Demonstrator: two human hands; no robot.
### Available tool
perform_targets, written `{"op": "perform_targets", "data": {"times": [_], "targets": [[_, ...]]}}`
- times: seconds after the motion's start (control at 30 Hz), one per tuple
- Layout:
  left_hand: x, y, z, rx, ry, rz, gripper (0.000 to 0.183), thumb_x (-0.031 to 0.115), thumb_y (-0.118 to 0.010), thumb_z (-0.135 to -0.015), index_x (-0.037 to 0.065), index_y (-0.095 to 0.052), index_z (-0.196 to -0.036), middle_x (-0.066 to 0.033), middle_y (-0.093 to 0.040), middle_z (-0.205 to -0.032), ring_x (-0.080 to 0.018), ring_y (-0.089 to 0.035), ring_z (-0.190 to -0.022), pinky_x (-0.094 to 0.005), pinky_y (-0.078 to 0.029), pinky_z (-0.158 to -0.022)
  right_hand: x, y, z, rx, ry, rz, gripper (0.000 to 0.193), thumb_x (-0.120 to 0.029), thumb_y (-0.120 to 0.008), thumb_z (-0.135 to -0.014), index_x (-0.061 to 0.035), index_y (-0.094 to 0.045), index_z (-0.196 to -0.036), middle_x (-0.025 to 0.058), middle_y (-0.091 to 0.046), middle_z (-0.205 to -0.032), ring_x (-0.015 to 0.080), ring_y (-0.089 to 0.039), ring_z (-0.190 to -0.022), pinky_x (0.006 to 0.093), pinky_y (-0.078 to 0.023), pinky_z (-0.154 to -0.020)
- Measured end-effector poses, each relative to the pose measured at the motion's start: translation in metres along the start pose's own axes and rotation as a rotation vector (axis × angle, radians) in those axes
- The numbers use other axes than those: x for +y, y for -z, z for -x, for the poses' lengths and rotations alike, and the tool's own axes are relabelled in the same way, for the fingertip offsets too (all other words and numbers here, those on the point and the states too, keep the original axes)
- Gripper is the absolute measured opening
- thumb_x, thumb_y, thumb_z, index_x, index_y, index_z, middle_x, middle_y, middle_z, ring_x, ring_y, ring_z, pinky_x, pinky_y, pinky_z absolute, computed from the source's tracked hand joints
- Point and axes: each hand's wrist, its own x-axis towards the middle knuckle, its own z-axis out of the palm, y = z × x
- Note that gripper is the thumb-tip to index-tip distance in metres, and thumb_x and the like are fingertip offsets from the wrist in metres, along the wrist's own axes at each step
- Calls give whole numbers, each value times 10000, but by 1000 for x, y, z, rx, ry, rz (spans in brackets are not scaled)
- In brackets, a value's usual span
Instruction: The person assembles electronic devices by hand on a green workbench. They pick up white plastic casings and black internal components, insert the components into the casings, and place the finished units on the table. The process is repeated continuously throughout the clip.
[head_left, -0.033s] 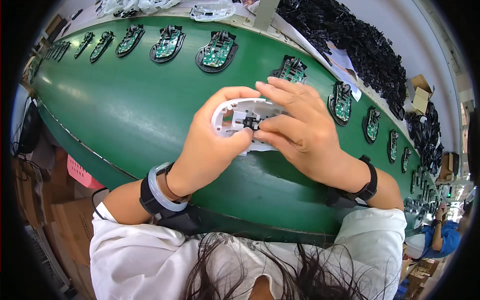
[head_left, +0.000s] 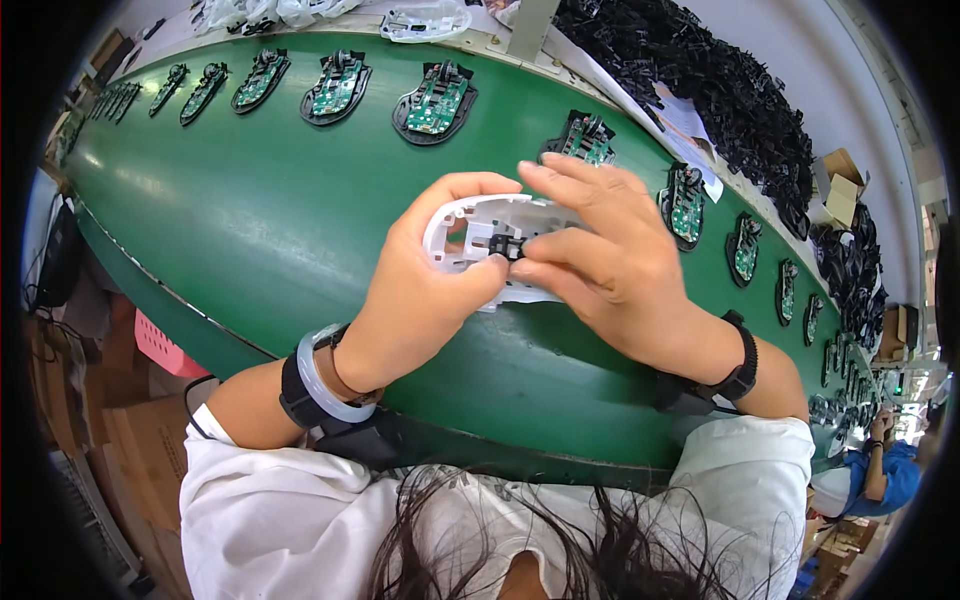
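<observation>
I hold a white plastic mouse shell [head_left: 470, 225] above the green conveyor belt [head_left: 250, 200], its hollow inside turned up toward me. My left hand [head_left: 420, 300] cups it from the left, thumb on its near edge. The thumb and forefinger of my right hand [head_left: 610, 270] pinch a small black part [head_left: 507, 247] against the middle of the shell. Both wrists wear dark bands, and the left also carries a pale bangle.
Several black mouse bases with green circuit boards [head_left: 433, 103] lie in a row along the belt's far side. A heap of black plastic parts [head_left: 720, 90] and cardboard boxes [head_left: 840, 185] sit behind. A pink crate [head_left: 160, 345] stands below left. A person in blue [head_left: 885, 475] works at the right.
</observation>
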Motion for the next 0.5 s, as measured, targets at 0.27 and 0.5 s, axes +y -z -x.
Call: {"op": "perform_targets", "data": {"times": [0.27,0.5], "targets": [[2,2,2,22,15,-60,422,-30,-570,-763,35,-481,-1171,-23,-547,-1037,-81,-547,-923,-225,-477,-779,-12,4,17,-96,-110,12,256,-168,-718,-759,-86,-678,-999,200,-387,-1407,337,-462,-1228,443,-368,-988],[6,5,2,66,-22,-94,415,-21,-573,-759,18,-481,-1162,-32,-545,-1064,-93,-539,-964,-250,-466,-844,-11,18,9,-8,-142,-160,579,-139,-713,-752,-60,-477,-1275,146,-429,-1347,270,-501,-1158,395,-410,-946]]}}
